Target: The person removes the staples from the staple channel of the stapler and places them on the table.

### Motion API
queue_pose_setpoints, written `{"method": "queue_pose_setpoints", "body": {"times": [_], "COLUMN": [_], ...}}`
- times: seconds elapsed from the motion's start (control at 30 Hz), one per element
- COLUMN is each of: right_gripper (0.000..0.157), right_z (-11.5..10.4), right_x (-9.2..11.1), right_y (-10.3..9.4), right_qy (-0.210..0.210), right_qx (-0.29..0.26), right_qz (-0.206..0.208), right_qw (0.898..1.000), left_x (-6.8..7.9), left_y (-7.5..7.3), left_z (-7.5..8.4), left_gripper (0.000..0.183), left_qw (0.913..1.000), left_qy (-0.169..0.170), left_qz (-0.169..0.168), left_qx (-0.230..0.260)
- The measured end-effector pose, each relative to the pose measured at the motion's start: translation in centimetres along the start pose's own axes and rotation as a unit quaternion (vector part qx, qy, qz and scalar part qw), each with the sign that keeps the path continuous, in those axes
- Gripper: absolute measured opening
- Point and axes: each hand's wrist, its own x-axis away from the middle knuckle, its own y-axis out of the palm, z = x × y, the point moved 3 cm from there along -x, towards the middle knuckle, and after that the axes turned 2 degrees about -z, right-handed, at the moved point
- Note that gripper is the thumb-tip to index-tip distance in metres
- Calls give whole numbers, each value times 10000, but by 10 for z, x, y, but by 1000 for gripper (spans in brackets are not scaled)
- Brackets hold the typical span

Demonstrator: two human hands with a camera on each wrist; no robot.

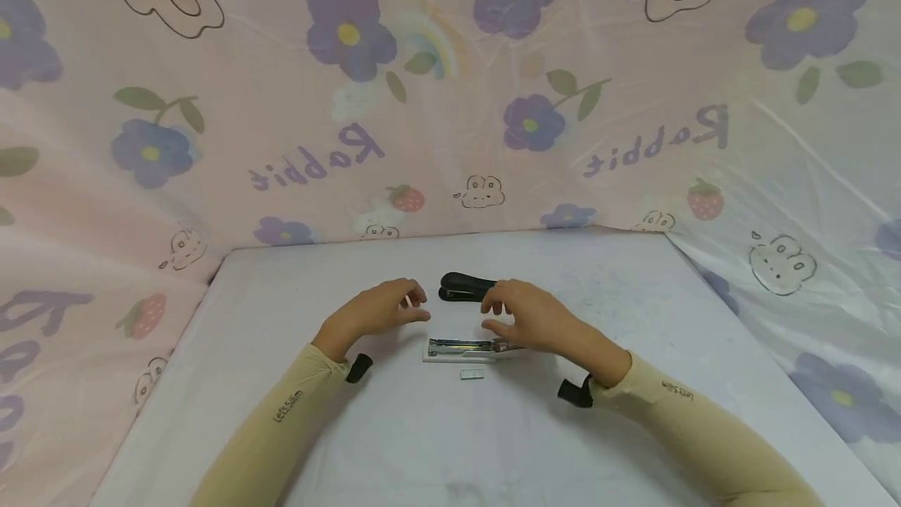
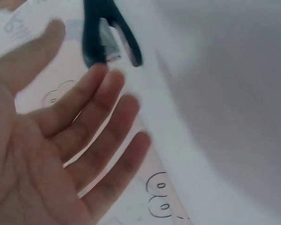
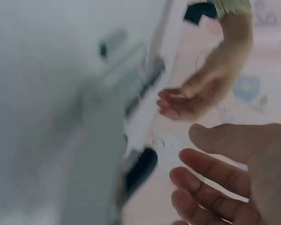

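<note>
Left of centre in the head view, the left hand (image 1: 376, 311) hovers empty, fingers loosely parted. At centre, the black stapler (image 1: 466, 283) lies above the white stapler (image 1: 461, 348) and a small strip (image 1: 472, 374) that the left wrist view misses. Right of centre, the right hand (image 1: 531, 317) is empty too, fingers bent, seemingly between grasps; the next move likely calls for a fine pinch.

My left hand (image 1: 380, 307) left of frame centre, my right hand (image 1: 531, 315) right of it, rear stapler (image 1: 464, 285) behind front stapler (image 1: 461, 350), staple strip (image 1: 472, 374) before both on the table (image 1: 394, 436)
</note>
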Motion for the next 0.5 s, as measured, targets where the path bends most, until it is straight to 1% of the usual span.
{"method": "queue_pose_setpoints", "body": {"times": [0.1, 0.2, 0.27, 0.37, 0.5], "right_gripper": [27, 34, 36, 38, 43], "right_z": [16, 29, 37, 46, 57], "right_x": [-15, -32, -44, -58, -71], "right_y": [-16, -25, -25, -19, -10], "right_qy": [280, 396, 432, 427, 560], "right_qx": [-238, -505, -618, -716, -844], "right_qz": [-148, -377, -528, -676, -881], "right_qw": [9992, 9972, 9958, 9942, 9910], "left_x": [-16, -32, -41, -52, -66], "left_y": [-2, 0, 2, 5, 7], "left_z": [-1, -3, -5, -5, -5], "left_gripper": [45, 52, 56, 58, 56], "left_qw": [9992, 9981, 9980, 9982, 9983], "left_qy": [-26, -182, -276, -363, -328], "left_qz": [229, 282, 253, 178, 83], "left_qx": [-326, -512, -514, -438, -471]}}
